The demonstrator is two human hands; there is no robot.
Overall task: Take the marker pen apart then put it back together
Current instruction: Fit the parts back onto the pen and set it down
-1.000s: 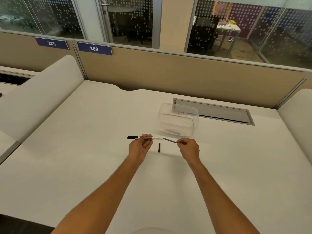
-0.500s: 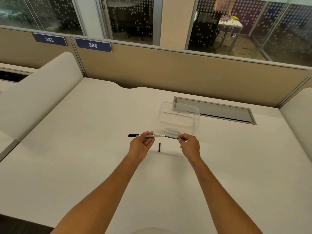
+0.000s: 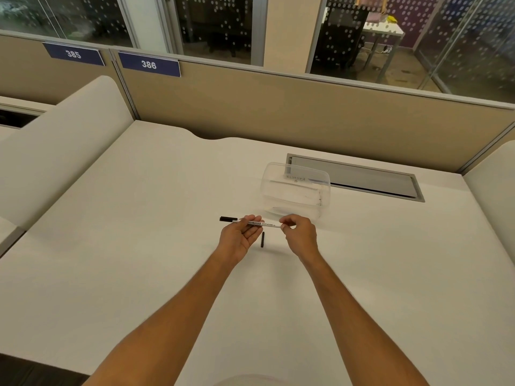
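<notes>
A slim white marker pen (image 3: 266,224) with a black cap at its left end lies level above the desk. My left hand (image 3: 242,235) holds its barrel from below, palm up. My right hand (image 3: 299,231) pinches the barrel's right end, where the blue ink rod is now hidden inside. A small black end piece (image 3: 262,239) lies on the white desk (image 3: 139,246) just below the pen, between my hands.
A clear plastic box (image 3: 296,190) stands just behind my hands. A grey cable hatch (image 3: 362,176) is set in the desk beyond it. Beige partitions with signs 385 and 386 close off the back, and white dividers stand at both sides.
My right hand has pushed the blue ink rod leftward into the barrel, moving toward my left hand. The rod no longer shows.
</notes>
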